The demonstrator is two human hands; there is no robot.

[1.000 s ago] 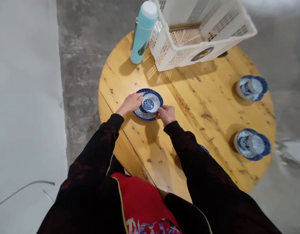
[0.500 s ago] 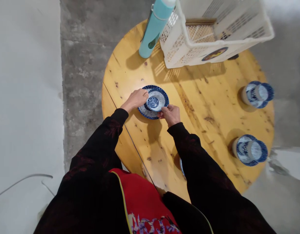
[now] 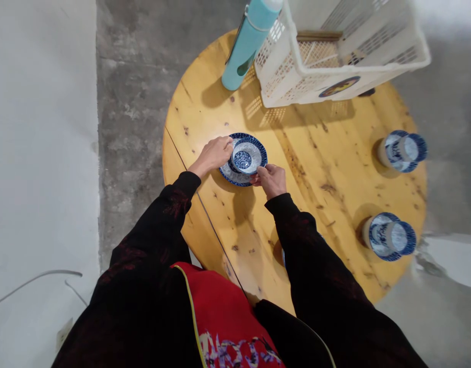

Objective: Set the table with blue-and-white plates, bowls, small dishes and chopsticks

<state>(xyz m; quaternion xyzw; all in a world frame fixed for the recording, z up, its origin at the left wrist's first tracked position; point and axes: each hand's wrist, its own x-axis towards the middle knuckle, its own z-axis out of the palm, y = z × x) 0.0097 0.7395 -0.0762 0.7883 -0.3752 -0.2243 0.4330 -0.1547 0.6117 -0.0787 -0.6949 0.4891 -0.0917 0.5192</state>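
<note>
A small blue-and-white bowl (image 3: 243, 159) with a patterned bottom sits over a blue-rimmed plate (image 3: 254, 139) on the round wooden table (image 3: 281, 204). At the bowl's left rim my left hand (image 3: 216, 152) is closed, its fingertips pinching the edge. My right hand (image 3: 273, 180) pinches the same bowl from the lower right, with its fingers curled at the rim. Part of the plate's left side is covered by my left hand. I cannot tell whether the bowl's base rests fully on the plate.
A pale blue bottle (image 3: 246, 48) stands at the back beside a white plastic crate (image 3: 335, 84). Toward the right edge are two stacks of blue-and-white dishes, one farther back (image 3: 400, 151) and one nearer (image 3: 386, 236). Another dish is mostly hidden by my right sleeve.
Both hands still grip the bowl over the plate. The view has shifted slightly; little else has moved.
</note>
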